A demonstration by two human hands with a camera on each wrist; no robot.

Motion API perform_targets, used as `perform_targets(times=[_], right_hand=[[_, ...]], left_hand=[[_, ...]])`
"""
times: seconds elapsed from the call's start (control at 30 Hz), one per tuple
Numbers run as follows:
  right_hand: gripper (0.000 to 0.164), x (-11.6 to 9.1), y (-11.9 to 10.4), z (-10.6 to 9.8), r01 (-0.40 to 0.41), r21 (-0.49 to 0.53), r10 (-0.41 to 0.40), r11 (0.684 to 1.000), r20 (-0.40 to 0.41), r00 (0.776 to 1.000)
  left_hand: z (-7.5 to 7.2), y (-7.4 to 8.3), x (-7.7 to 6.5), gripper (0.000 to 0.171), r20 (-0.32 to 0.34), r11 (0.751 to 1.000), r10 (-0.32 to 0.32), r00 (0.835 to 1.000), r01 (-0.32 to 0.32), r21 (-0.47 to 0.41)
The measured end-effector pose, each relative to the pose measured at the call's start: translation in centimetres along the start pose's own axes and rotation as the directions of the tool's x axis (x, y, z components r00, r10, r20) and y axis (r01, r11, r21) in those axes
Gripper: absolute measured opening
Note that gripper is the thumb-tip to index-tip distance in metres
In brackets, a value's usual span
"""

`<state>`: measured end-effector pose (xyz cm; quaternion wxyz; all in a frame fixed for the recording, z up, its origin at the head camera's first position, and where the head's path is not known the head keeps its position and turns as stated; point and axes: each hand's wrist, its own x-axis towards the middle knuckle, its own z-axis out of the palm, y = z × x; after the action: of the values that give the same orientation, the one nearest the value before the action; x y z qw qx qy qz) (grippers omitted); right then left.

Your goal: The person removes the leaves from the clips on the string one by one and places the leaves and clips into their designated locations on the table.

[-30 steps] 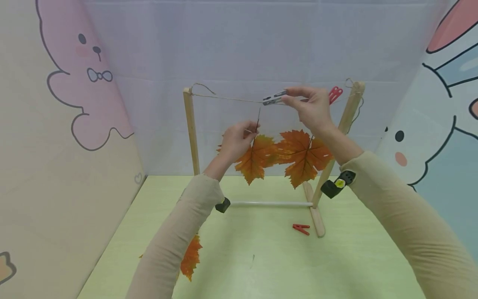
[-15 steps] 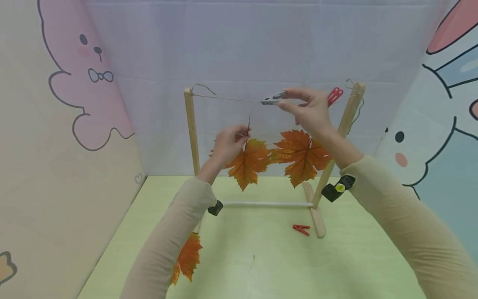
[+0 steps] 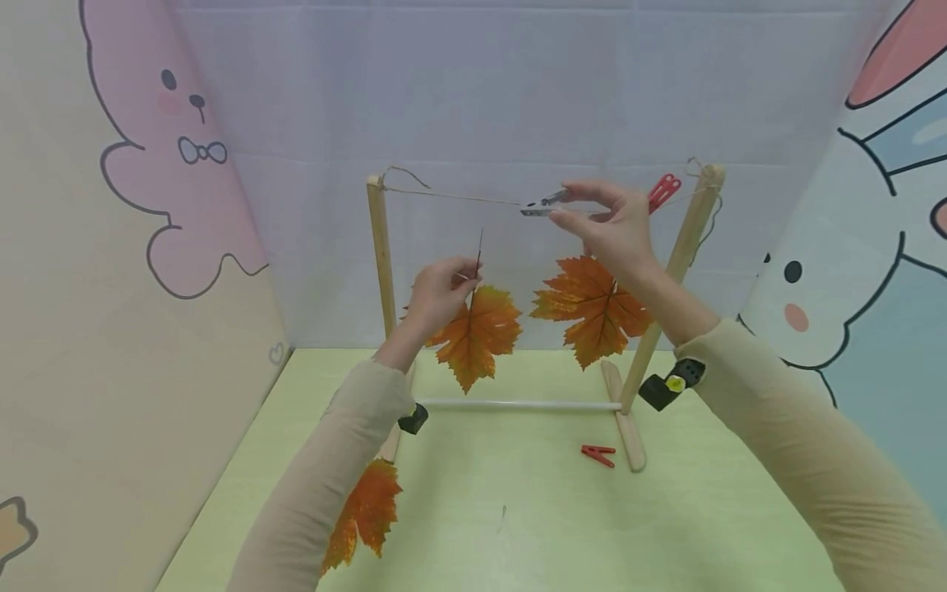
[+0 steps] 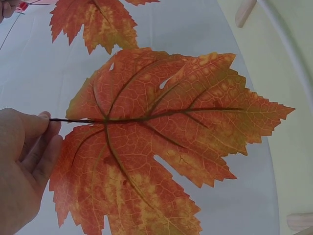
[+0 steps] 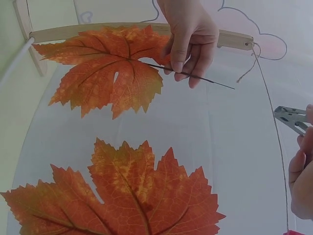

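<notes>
My left hand (image 3: 442,292) pinches the thin dark stem of an orange maple leaf (image 3: 479,333) between thumb and fingers. The leaf hangs below that hand, and the stem's bare end points up beneath the twine (image 3: 451,196). In the left wrist view the same leaf (image 4: 161,115) spreads out flat with its dark veins showing. My right hand (image 3: 617,226) holds a grey clothespin (image 3: 538,210) by its handle ends, its nose right at the twine in the right wrist view. Another maple leaf (image 3: 595,304) hangs to the right, below a red clothespin (image 3: 663,194) on the twine.
The twine runs between two wooden posts, left (image 3: 381,247) and right (image 3: 694,222), joined low down by a white rod (image 3: 518,404). On the table (image 3: 562,526) lie a red clothespin (image 3: 598,455) and a further maple leaf (image 3: 370,514), partly behind my left sleeve.
My left hand has moved left and down with the leaf, drawing its stem away from the clothespin and the leaf apart from the hanging one. My right hand stays nearly in place.
</notes>
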<state>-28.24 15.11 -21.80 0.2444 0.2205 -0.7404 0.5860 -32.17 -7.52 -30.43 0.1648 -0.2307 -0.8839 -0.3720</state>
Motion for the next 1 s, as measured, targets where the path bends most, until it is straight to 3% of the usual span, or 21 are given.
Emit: perform_targets(times=[0.13,0.33,0.6,0.8,0.93,1.0], right_hand=[[0.029,-0.4,0.0,-0.1,0.006,-0.024,-0.006,1.0,-0.01,1.0],[0.03,-0.8,1.7,-0.4,-0.008,-0.08,0.007,0.997,-0.019,1.0],[0.031,-1.8,2.8,-0.7,-0.002,-0.116,0.003,0.993,0.009,1.0],[0.03,-3.0,2.5,-0.7,0.001,-0.047,0.001,0.999,0.051,0.999],[0.03,-4.3,1.8,-0.6,-0.028,-0.062,0.033,0.998,0.079,0.996],[0.033,-4.7,2.7,-0.7,-0.035,-0.081,0.043,0.996,0.089,0.995]], left_hand=[[-0.1,-0.5,-0.3,0.022,0.026,1.0,0.011,1.0,-0.012,0.019],[-0.1,-1.2,-1.0,0.023,0.056,0.999,0.033,0.998,-0.035,0.035],[0.1,-2.5,-2.4,0.024,0.082,0.999,0.005,0.997,-0.009,0.052],[0.1,-3.4,-3.2,0.025,0.102,0.998,-0.015,0.995,0.009,0.057],[0.1,-3.9,-3.7,0.025,0.114,0.999,-0.025,0.993,0.02,0.048],[0.1,-4.1,-4.0,0.025,0.12,0.999,-0.029,0.992,0.025,0.041]])
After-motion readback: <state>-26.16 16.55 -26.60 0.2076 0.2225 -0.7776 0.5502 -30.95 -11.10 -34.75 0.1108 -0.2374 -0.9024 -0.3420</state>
